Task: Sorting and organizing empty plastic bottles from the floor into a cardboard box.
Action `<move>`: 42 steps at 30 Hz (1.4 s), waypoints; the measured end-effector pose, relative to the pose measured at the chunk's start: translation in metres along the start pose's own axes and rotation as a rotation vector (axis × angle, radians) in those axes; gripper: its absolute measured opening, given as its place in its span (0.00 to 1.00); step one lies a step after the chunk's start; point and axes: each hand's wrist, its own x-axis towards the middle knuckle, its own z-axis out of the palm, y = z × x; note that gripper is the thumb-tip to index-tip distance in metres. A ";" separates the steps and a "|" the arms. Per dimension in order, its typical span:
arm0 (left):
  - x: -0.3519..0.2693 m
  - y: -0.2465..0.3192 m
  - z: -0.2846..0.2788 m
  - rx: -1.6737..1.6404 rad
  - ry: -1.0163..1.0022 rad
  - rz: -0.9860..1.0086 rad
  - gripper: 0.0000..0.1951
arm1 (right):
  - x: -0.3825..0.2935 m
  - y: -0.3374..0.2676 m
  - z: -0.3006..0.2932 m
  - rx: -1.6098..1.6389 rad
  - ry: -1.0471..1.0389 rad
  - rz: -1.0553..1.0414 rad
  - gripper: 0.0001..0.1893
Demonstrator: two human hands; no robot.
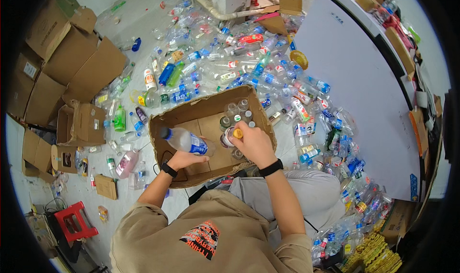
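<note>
An open cardboard box (189, 176) stands in front of me. My left hand (188, 159) holds a large clear plastic bottle (185, 140) with a blue label and dark cap, tilted over the left half of the box. With its fingers at the yellow cap, my right hand (251, 143) grips a smaller plastic bottle (226, 137) over the right half. Beside it, several clear bottles (237, 109) stand upright, grouped at the box's right end. My right fingers partly hide the smaller bottle's upper part.
Empty plastic bottles (215, 62) cover the floor ahead and to the right. A large white appliance-like panel (352, 86) borders the right side. Cardboard boxes (77, 64) are stacked at left, above a smaller open box (84, 123). A red plastic stool (76, 221) lies lower left.
</note>
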 end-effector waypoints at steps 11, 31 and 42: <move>0.060 -0.168 0.046 0.874 -0.391 -0.091 0.37 | 0.021 0.085 0.183 -0.168 -0.485 0.194 0.17; 0.066 -0.264 0.055 0.395 -0.670 -0.280 0.56 | 0.010 0.130 0.230 -0.016 -0.806 0.280 0.19; 0.072 -0.204 0.040 0.423 -0.802 -0.374 0.61 | 0.038 0.113 0.136 0.018 -0.443 0.199 0.24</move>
